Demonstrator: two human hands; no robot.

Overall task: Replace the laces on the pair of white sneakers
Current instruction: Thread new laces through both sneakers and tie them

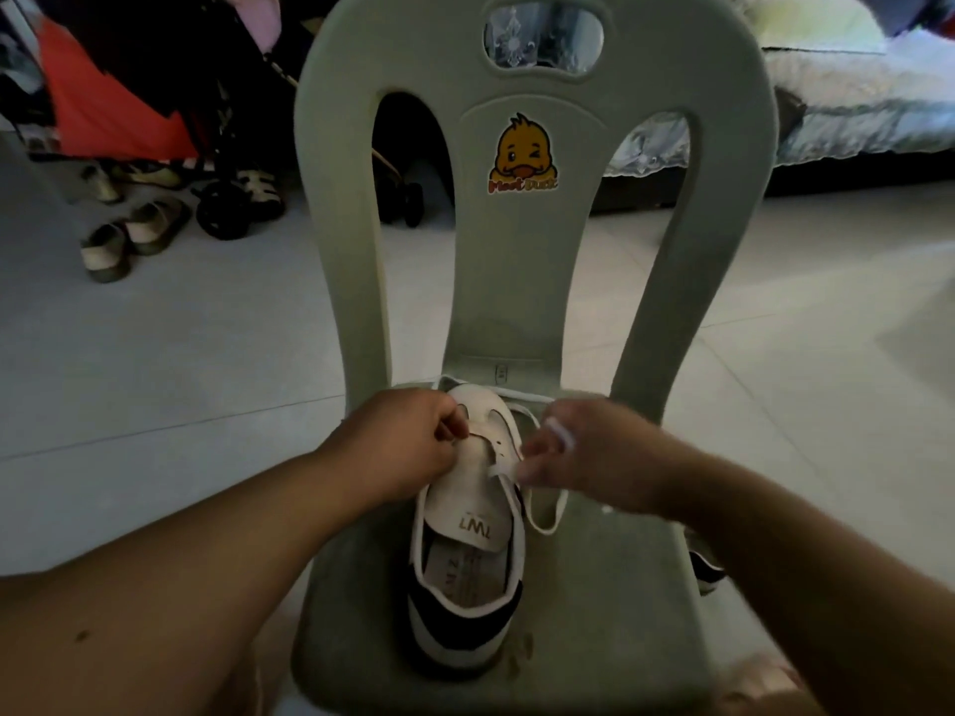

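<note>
The white low-top leather sneaker with a black heel band (467,514) stands on its sole between the two hands, toe pointing away from the person, its eyelet rows right at the fingertips. The left hand (408,441) sits against the sneaker's left eyelet flap, fingers (455,423) curled tight and pinching at its edge; what exactly lies in the pinch cannot be told. The right hand (584,452), blurred, is just beside the right eyelet row, fingers (532,459) curled and pinching the flat white shoelace (543,530). From those fingers the lace droops in a loop beside the shoe, and another stretch runs round the toe beyond both hands. Under it all is the seat of a pale grey-green plastic chair (594,612), with a yellow duck sticker (523,155) on the backrest beyond the fingers.
</note>
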